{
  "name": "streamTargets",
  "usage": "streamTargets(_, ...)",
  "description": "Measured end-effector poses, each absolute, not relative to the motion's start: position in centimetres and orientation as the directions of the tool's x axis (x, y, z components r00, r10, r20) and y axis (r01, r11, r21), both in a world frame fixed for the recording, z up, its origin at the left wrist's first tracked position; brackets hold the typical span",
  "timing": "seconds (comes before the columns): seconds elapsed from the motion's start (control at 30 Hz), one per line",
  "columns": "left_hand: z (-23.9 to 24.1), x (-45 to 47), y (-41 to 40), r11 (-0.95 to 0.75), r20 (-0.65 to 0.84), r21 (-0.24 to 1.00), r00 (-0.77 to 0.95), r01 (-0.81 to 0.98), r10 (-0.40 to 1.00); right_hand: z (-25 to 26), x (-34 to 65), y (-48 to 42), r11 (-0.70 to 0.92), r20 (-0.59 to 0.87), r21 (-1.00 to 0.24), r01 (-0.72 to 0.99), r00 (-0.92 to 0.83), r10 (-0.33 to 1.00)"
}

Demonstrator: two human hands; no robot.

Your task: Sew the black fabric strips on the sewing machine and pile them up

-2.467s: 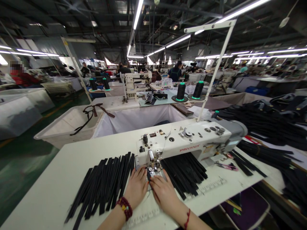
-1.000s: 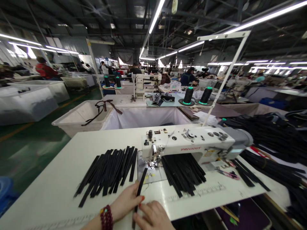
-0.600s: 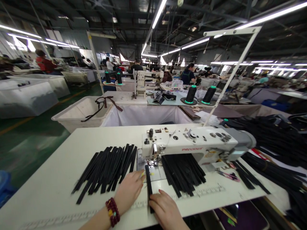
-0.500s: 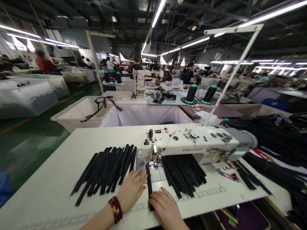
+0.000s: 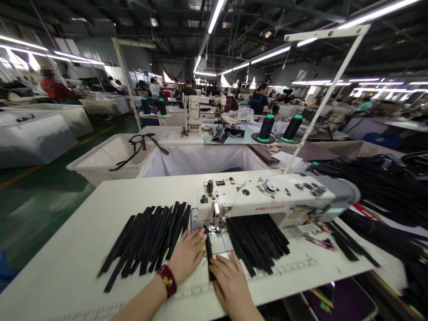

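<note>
A narrow black strap strip [image 5: 209, 255] lies on the white table [image 5: 76, 249], its far end under the presser foot of the white sewing machine [image 5: 264, 198]. My left hand [image 5: 187, 256] rests flat on the strip's left side, fingers stretched toward the needle. On the strip's right side lies my right hand [image 5: 229, 278], also flat with fingers extended. Both hands press the strip between them.
A fan of black strips [image 5: 150, 240] lies left of the machine, another pile [image 5: 257, 240] under its arm. More black strips [image 5: 377, 183] heap at the right. Scissors [image 5: 319, 242] lie right of the machine. A white bin [image 5: 107, 156] and thread cones [image 5: 267, 127] stand behind. People work at distant tables.
Both hands have moved forward, sliding the single strip from the table's front edge up under the presser foot. The view has tilted down a little.
</note>
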State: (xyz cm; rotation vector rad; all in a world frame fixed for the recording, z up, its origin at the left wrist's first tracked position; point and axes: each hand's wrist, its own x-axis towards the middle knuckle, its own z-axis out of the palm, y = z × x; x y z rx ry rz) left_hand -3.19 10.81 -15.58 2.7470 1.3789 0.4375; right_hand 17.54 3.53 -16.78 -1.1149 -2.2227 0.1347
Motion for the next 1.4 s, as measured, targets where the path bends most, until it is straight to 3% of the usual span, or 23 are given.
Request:
streamTargets(0.27, -15.4, -2.5, 10.8, -0.584, 0.210, 0.134, 0.553, 0.801, 0.806, -16.8, 17.0, 3.3, 0.582, 0.475, -0.449, 0.678, -0.371, 0.798)
streamTargets(0.67, -15.5, -3.0, 9.0, -0.666, 0.242, 0.108, 0.630, 0.738, 0.738, -16.9, 18.8, 1.0, 0.675, 0.498, -0.225, 0.703, -0.512, 0.700)
streamTargets(1.07, -15.8, -3.0, 11.5, -0.626, 0.216, 0.079, 0.599, 0.776, 0.771, -17.1, 17.6, 4.2, 0.601, 0.484, -0.345, 0.721, -0.412, 0.772)
streamTargets(1.4, -17.0, -3.3, 12.6, -0.616, 0.250, 0.103, 0.579, 0.781, 0.776, -16.6, 16.8, 7.5, 0.583, 0.418, -0.310, 0.751, -0.442, 0.793)
